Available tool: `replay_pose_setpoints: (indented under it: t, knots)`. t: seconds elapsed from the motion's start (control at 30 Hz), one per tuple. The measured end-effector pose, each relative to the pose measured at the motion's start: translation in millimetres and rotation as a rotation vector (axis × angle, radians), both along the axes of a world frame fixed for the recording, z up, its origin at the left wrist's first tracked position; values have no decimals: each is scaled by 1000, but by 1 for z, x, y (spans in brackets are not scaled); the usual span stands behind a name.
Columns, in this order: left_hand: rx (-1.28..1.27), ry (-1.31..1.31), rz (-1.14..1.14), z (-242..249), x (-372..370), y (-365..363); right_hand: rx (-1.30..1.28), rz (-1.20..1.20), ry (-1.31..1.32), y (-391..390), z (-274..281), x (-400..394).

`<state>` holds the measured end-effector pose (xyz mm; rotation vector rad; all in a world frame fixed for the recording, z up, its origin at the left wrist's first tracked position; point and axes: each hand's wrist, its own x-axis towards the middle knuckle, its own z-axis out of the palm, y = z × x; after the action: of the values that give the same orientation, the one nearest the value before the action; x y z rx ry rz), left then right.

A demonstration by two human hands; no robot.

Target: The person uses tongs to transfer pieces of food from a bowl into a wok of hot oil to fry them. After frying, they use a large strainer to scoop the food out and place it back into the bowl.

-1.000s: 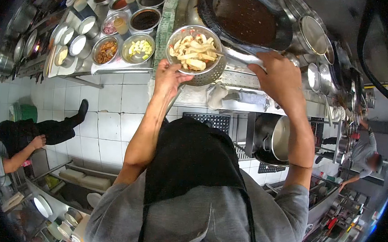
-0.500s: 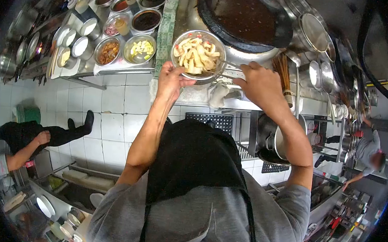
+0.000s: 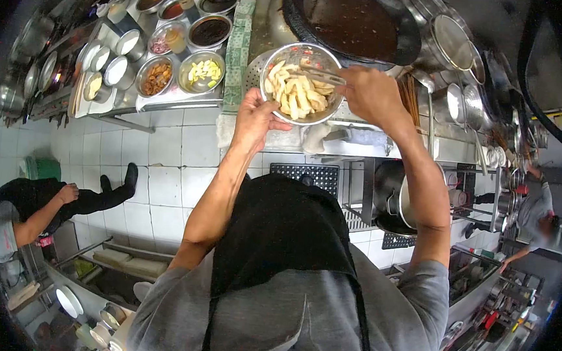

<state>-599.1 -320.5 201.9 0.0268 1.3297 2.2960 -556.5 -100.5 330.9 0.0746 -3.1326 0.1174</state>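
Observation:
A metal bowl (image 3: 332,112) of pale yellowish strips (image 3: 300,93) with some red bits sits over the edge of the cooking counter. My left hand (image 3: 257,118) grips its lower left rim, thumb on the rim and fingers beneath. From the right, my right hand (image 3: 371,94) is closed around metal tongs (image 3: 324,75), whose tips reach over the strips near the far side of the bowl. The kind of food is not certain. Past the bowl lies a big dark wok (image 3: 288,19) with brown liquid in it.
Left of me, a counter carries a bowl of sliced yellow-green pieces (image 3: 201,72), a bowl of brown chunks (image 3: 155,77) and a dark sauce bowl (image 3: 209,31). A bamboo brush (image 3: 409,96) and strainer (image 3: 452,44) are at right. Another person (image 3: 27,213) is at left, one more (image 3: 539,213) far right.
The bowl has shifted a little to the right with my left hand. My right hand has moved up, taking the tongs from the bowl's lower right side to above the strips.

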Motion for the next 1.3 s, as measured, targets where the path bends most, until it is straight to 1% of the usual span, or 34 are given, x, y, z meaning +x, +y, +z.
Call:
replay_pose_setpoints:
  t: [0.07,0.1,0.13,0.2,0.27,0.33,0.4,0.47,0.5,0.57,0.6,0.63,0.67,0.7,0.73,0.8,0.83,0.87,0.93,0.97,1.0,1.07,1.1,1.13,1.2,1.23,1.27,1.3]
  knots:
    - [12,-8,55,-3,-3,0,28,87,82,-12,10,18]
    - [10,-10,61,-5,-3,-1,54,113,71,-18,20,28]
    - [15,-19,79,-8,-3,-2,53,119,68,-19,24,31]
    - [16,-27,87,-7,-2,-3,136,112,63,-15,28,38]
    - [-1,-75,102,-2,-1,-3,184,71,61,-4,30,38]
    - [-1,-58,106,-6,-2,-4,213,68,140,4,38,37]
    - [-5,-43,108,-7,-2,-4,180,28,106,-1,49,35]
    - [-65,30,72,3,0,-4,246,-124,-50,-3,50,26]
    - [-64,30,65,5,1,-2,247,-131,-50,2,42,15]
    - [-53,120,34,8,5,3,103,-43,-152,14,11,-8]
    - [-51,121,32,8,5,5,104,-45,-151,15,0,-10]
    - [-71,118,49,6,5,7,54,-34,-123,11,-5,-11]
    - [-91,114,70,4,4,7,4,-19,-95,6,-5,-14]
    - [-88,116,78,0,2,7,55,-42,-163,3,1,-10]
    - [-80,70,100,-6,0,6,57,-32,-166,-1,11,-6]
    - [-73,10,129,-14,0,1,23,-105,-130,-4,24,3]
    - [-56,-19,121,-17,-1,0,38,-82,-25,-2,28,8]
    - [-38,-47,110,-18,-2,-2,38,-81,-29,-6,34,11]
    - [-30,-64,114,-20,-2,-2,17,-28,54,-14,44,18]
    - [-21,-79,116,-19,-1,-1,121,35,40,-19,45,22]
    - [-19,-78,109,-18,-1,0,124,28,40,-20,42,23]
    - [22,-66,95,-12,-1,0,159,113,0,-19,33,25]
    - [26,-68,101,-14,-2,1,161,61,-3,-20,36,29]
    - [33,-54,114,-19,-4,1,163,72,-5,-20,43,34]
    - [36,-41,136,-22,-7,-2,144,10,11,-22,58,46]
    - [40,-31,165,-18,-8,-2,158,7,-36,-27,64,50]
    - [45,-21,188,-15,-8,-1,156,3,-34,-28,59,49]
    - [45,-18,179,-10,-9,-1,215,4,-92,-29,48,48]
